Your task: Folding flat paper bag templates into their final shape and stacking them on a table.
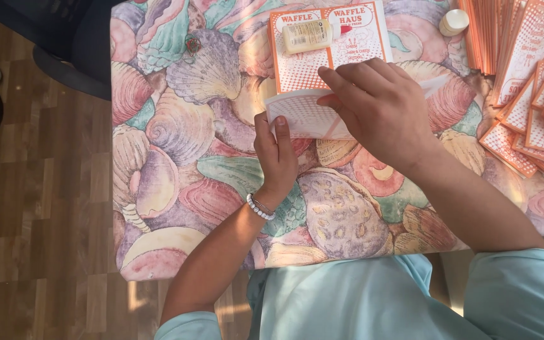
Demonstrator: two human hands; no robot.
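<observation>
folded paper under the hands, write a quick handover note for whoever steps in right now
Left hand: thumb and fingers pinch the near left edge of the folded paper.
Right hand: flat on top of it, pressing it to the shell-print tablecloth.
Things: a flat printed orange-and-white sheet lies just beyond, with a small glue bottle on it. A stack and a fan of more such sheets sit to the right, with a small white cap near them.
Done: one sheet is folded over.
Left: the flat sheet and the pile look unfolded.
</observation>
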